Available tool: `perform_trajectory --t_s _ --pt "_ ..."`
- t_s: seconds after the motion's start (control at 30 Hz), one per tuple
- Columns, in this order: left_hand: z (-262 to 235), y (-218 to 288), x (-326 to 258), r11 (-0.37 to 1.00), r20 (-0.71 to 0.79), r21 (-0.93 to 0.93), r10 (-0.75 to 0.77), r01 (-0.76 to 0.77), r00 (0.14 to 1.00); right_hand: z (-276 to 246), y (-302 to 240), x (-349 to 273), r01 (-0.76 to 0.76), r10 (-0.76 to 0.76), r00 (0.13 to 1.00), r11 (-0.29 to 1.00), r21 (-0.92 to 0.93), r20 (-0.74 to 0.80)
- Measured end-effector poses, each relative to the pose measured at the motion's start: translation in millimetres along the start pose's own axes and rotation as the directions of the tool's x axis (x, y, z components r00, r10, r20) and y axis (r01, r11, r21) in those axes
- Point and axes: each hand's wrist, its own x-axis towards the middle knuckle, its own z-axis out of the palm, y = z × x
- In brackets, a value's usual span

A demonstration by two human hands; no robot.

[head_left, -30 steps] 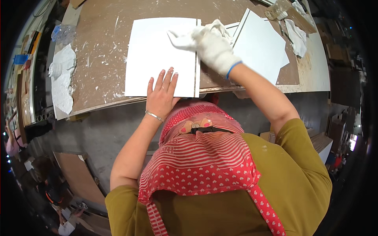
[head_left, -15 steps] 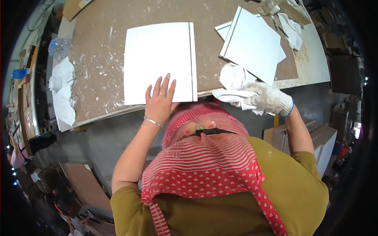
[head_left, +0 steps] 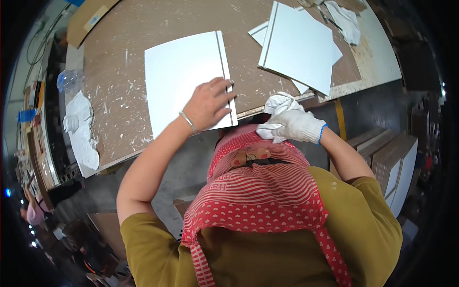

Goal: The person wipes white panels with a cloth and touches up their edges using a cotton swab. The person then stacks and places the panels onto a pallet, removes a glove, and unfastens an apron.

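A white square panel (head_left: 179, 71) with a dark groove along its right side lies at the near edge of the table. My bare left hand (head_left: 209, 103) rests on it, palm down, fingers spread across the groove to the panel's right edge. In a white knitted glove, my right hand (head_left: 297, 125) is closed around a bunched white cloth (head_left: 281, 102). It holds the cloth just off the table's near edge, in front of my red apron (head_left: 258, 205). Part of the cloth is hidden by the glove.
Two similar white panels (head_left: 301, 48) lie stacked crosswise on the brown tabletop (head_left: 114, 105) at the right. Another white cloth (head_left: 344, 21) lies beyond them. At the left are a clear plastic bottle (head_left: 71, 81) and a crusted white sheet (head_left: 82, 124). Boards (head_left: 389, 158) stand at lower right.
My left hand has slid right and up over the panel to its grooved edge. My gloved right hand has moved left with the cloth, closer to my apron. The whole view has tilted slightly.
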Motion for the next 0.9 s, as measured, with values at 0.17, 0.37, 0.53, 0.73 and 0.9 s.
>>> perform_trajectory --t_s 0.17,0.37,0.53,0.73,0.9 --pt "19.4 24.8 -18.7 0.996 0.003 0.020 -0.087 0.087 0.996 11.1 -27.4 18.2 0.072 -0.079 0.997 0.939 0.337 0.008" --pt "23.4 47.1 -6.2 0.947 -0.078 -0.043 -0.321 0.318 0.944 43.6 -13.2 40.1 0.277 -0.295 0.956 0.903 0.329 0.005" --pt "15.2 34.9 17.5 0.933 -0.025 -0.052 -0.358 0.357 0.933 58.5 -11.1 56.8 0.339 -0.332 0.940 0.900 0.274 -0.072" --pt "2.7 -31.7 23.5 0.957 -0.236 -0.078 -0.291 0.280 0.927 58.3 -19.6 58.0 0.230 -0.235 0.972 0.932 0.280 -0.014" --pt "-14.7 -97.3 -3.9 0.831 -0.277 0.263 -0.422 0.490 0.863 70.1 -18.2 58.5 0.116 -0.179 0.984 0.657 0.745 0.005"
